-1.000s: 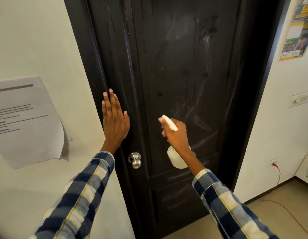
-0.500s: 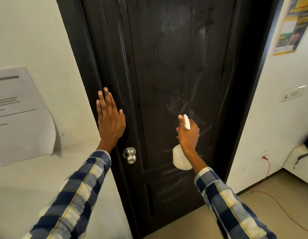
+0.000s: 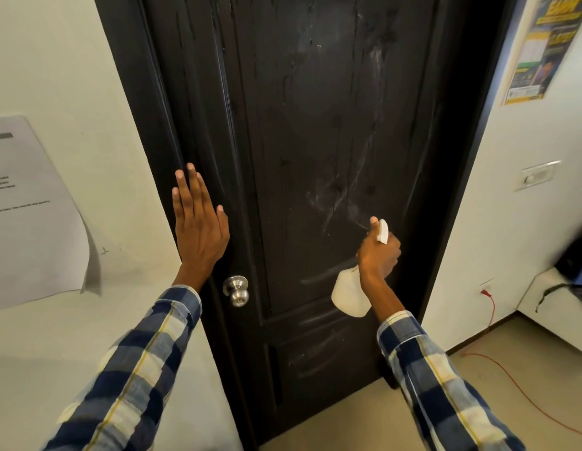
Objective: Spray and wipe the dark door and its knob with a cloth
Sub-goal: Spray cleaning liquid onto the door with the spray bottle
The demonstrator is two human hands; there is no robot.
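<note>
A: Starting at the left, what is the left hand (image 3: 198, 229) doing?

B: It is lying flat with straight fingers against the left stile of the dark door (image 3: 315, 141), holding nothing. The round steel knob (image 3: 236, 289) is sitting just below it, at about five o'clock from the palm.

A: And across the panel?

B: The right hand (image 3: 379, 252) is curling round the neck of a white spray bottle (image 3: 350, 296), one finger lying along the trigger. The bottle's long axis is running from seven o'clock up to one o'clock, with the nozzle looking as if it is aiming at the middle panel, where pale streaks and drips are showing around twelve o'clock.

A: Which hand is nearer the knob?

B: The left one, clearly; the right is well apart from it, at three o'clock from the knob.

A: Room for moving?

B: The panel is lying open above and below the bottle. The right jamb is standing near the right wrist, so I am judging sweeps leftward as freer. No cloth is showing.
</note>
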